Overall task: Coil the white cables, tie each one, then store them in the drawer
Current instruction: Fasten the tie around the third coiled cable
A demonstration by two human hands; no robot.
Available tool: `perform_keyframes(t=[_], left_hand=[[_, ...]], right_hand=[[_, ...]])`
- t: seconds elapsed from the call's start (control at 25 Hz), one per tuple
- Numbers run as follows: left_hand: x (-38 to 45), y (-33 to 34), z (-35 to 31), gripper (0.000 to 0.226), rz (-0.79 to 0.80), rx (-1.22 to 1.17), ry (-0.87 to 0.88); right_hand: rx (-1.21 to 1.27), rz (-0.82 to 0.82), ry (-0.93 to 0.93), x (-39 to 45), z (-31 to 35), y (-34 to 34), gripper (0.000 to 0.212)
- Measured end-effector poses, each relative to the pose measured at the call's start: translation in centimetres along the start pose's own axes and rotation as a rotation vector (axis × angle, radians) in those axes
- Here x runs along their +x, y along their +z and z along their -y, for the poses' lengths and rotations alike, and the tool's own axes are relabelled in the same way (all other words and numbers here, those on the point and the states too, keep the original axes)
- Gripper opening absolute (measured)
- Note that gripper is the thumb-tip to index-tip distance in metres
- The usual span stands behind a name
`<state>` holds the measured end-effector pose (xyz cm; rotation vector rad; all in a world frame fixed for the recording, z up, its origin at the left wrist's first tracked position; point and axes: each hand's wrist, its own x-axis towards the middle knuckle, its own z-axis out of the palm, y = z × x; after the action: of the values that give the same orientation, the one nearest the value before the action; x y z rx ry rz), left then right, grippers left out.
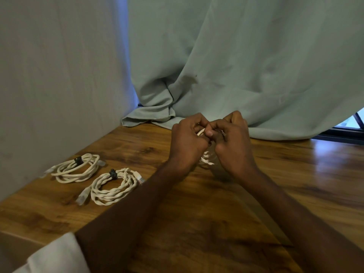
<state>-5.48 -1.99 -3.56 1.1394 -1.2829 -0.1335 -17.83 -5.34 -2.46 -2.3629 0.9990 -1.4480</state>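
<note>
Meanwhile, two tied coils [94, 179], perhaps a third [206, 158] between both hands [210, 142].

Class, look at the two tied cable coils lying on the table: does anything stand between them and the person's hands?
Nothing visible does. The smooth coil and the twisted coil lie on bare table, left of the left hand. Both hands, including the right hand, grip a third cable.
</note>
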Motion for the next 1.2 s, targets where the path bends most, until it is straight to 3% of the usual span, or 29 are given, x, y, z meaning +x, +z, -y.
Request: perform_keyframes(t=[0.24,0.44,0.6,0.96,1.04,1.2], left_hand=[[0.5,0.3,0.5,0.026,-0.011,-0.126,-0.094],[0.5,0.3,0.3,0.027,0.036,-0.21,-0.124],[0.9,0.2,0.7,0.028,0.039,-0.317,-0.217],[1.7,-0.3,1.1,0.026,0.036,-0.658,-0.459],[1.6,-0.2,1.3,0.027,0.041,-0.648,-0.496],[1.1,-0.3,0.8,0.026,0.205,-0.661,-0.598]], right_hand=[[0.541,-0.06,0.189,1.2,-1.3,-1.7,0.017],[0.537,0.011,0.262,1.3,-2.0,-1.6,0.02],[0.574,0.179,0.323,2.0,-2.8,-2.2,0.023],[0.915,0.458,0.548,2.0,-3.5,-3.6,0.025],[0.956,0.417,0.553,1.9,-3.7,-3.2,0.024],[0.965,0.229,0.563,2.0,-4.0,-2.5,0.025]])
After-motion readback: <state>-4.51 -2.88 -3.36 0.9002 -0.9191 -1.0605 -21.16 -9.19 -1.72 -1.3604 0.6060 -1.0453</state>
